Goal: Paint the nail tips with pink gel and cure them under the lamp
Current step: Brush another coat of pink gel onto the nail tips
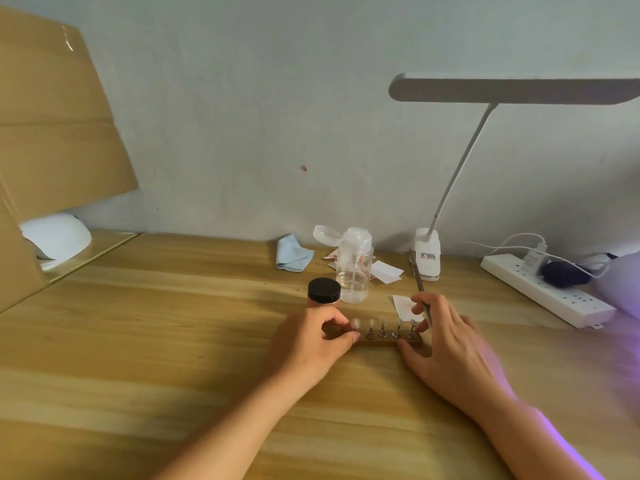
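Seemingly positioning: left hand (308, 344) pinches the holder (377, 341), right hand (450, 344) grips the brush (419, 285); next likely uncapping the jar (323, 291) at holder's eleven o'clock

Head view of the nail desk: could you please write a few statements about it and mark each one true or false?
1. The holder carries five nail tips. True.
2. The jar stands open with its lid off. False: its black lid is on.
3. The right hand holds a brush. True.
4. The left hand lies apart from the holder. False: it grips the holder's left end.
5. The blue cloth lies right of the clear bottle. False: it lies left of the bottle.
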